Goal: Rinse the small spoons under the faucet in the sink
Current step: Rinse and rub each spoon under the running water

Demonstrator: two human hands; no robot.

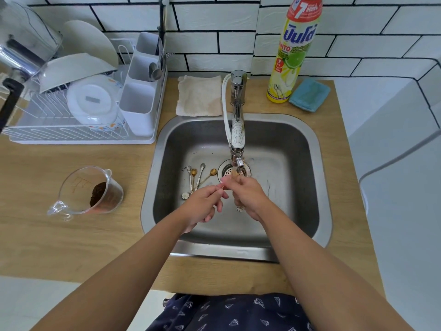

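Both hands are in the steel sink [310, 149] below the faucet [237, 130]. My right hand [248, 195] is closed around a small gold spoon [235, 173]. Its bowl end pokes up under the spout by the drain [225, 170], and its flower-shaped handle end shows below the hand. Touching the right hand from the left, my left hand [205, 204] pinches a thin gold tip between thumb and forefinger; whether that tip belongs to the same spoon is unclear. Several more small spoons [198, 177], gold and silver, lie on the sink floor left of the drain.
A clear measuring cup [90, 189] with dark grounds stands on the wooden counter at the left. Behind it is a white dish rack [78, 111] with bowls and a cutlery caddy. A folded cloth [199, 95], a dish soap bottle [292, 51] and a blue sponge [309, 94] sit behind the sink.
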